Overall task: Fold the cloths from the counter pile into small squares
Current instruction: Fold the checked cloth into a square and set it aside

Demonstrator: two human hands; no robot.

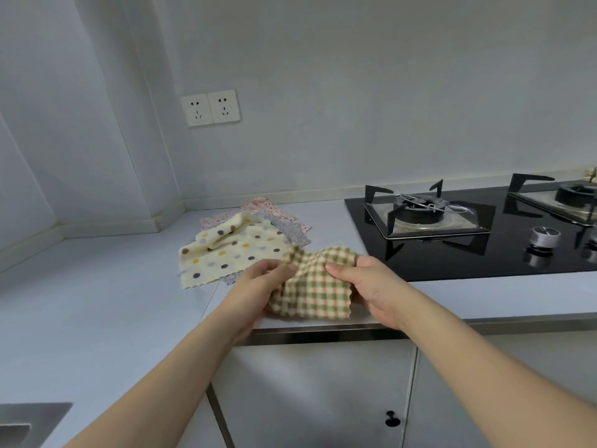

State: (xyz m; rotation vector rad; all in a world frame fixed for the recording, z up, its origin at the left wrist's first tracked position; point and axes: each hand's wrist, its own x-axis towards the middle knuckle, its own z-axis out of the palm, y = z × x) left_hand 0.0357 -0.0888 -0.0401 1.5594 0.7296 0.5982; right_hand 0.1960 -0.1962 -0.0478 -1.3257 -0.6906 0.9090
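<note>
Checked cloth [311, 286]: you hold it just above the counter [113, 286] edge, between both hands
Left hand [258, 286]: pinches its left side
Right hand [365, 282]: grips its right edge
Pile [232, 247]: dotted cloth on top, behind your hands

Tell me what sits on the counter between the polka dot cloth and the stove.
In the head view, patterned cloths of the pile stick out from under the polka dot cloth; then bare counter runs to the stove.
</note>
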